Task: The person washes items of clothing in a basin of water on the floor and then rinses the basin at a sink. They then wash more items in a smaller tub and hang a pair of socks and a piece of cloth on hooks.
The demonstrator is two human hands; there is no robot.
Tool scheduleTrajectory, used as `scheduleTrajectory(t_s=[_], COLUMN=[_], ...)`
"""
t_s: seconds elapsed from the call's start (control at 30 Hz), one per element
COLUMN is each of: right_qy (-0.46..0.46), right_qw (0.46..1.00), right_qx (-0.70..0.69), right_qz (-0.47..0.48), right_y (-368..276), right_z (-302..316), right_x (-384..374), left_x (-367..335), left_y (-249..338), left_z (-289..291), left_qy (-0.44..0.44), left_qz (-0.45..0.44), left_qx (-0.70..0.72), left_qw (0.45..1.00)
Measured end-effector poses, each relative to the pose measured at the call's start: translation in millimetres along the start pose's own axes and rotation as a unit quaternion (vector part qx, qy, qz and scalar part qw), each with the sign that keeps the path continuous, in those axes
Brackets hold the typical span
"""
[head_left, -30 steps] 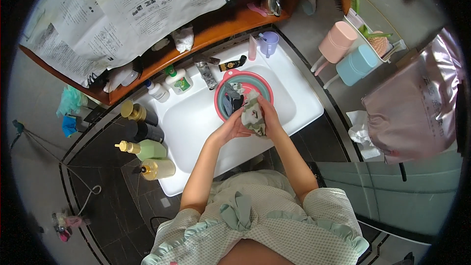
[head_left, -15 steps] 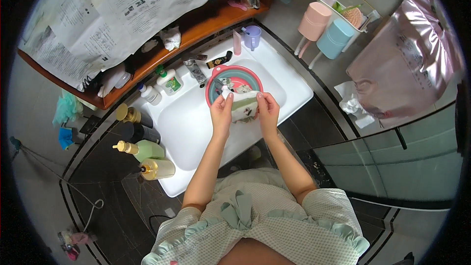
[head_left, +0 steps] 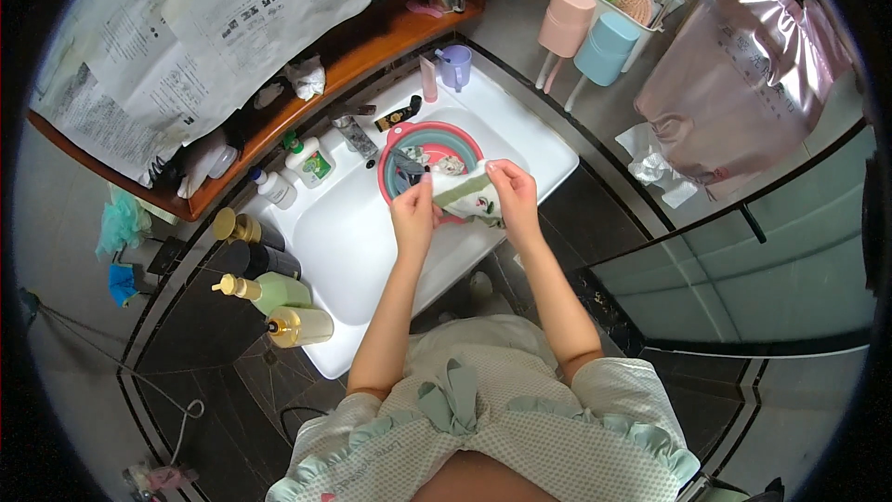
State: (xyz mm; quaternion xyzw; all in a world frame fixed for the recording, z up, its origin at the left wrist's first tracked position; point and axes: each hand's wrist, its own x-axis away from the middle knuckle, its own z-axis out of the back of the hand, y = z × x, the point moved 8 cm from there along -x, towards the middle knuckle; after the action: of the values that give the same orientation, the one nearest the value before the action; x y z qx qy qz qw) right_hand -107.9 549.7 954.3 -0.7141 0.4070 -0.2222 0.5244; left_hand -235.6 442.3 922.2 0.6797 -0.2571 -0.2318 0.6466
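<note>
Both my hands stretch a small white cloth piece point(head_left: 467, 191) with a green band and little printed figures; its exact kind is unclear. At its left end, my left hand point(head_left: 413, 217) is closed in a pinch. My right hand point(head_left: 515, 195) pinches the upper right corner, sitting a little higher. Below the cloth stands a pink and grey-green basin point(head_left: 458, 138) in the white sink. Inside it lie a dark grey cloth point(head_left: 405, 165) and a pale patterned cloth point(head_left: 450, 165), partly hidden by what I hold.
The white sink point(head_left: 344, 223) surrounds the basin. Along its left edge stand a green pump bottle point(head_left: 279, 290), an amber bottle point(head_left: 302, 326) and a white soap bottle point(head_left: 309, 162). A purple cup point(head_left: 456, 69) and tubes line the back. Pink and blue cup holders point(head_left: 607, 48) hang at right.
The cloth now tilts, its right end raised, and more of the basin's contents shows. My right hand has risen slightly and moved right; the left has shifted a little down. The whole view has shifted slightly.
</note>
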Motion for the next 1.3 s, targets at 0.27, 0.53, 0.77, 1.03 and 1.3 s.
scheduleTrajectory(t_s=[0.27, 0.53, 0.77, 1.03, 1.3], right_qy=[-0.244, -0.226, -0.304, -0.279, -0.096], right_qw=[0.942, 0.936, 0.943, 0.948, 0.987], right_qx=[0.201, 0.244, 0.122, 0.096, -0.018], right_qz=[-0.11, -0.115, -0.058, -0.117, -0.124], right_y=[-31.8, -56.7, -38.2, -19.5, -22.1], right_z=[-22.1, -16.0, -10.2, -2.3, 30.7], right_x=[-2.8, 9.1, 32.1, 46.9, 37.0], left_x=[9.4, 16.0, 24.0, 26.6, 31.5], left_y=[61.8, 67.7, 95.4, 102.4, 117.3], left_z=[-44.1, -50.4, -46.6, -39.4, -37.2], left_qy=[-0.315, -0.392, -0.374, -0.356, -0.369], left_qz=[-0.129, 0.034, -0.002, -0.013, -0.04], left_qx=[0.066, 0.107, 0.207, 0.22, 0.226], left_qw=[0.938, 0.913, 0.904, 0.908, 0.901])
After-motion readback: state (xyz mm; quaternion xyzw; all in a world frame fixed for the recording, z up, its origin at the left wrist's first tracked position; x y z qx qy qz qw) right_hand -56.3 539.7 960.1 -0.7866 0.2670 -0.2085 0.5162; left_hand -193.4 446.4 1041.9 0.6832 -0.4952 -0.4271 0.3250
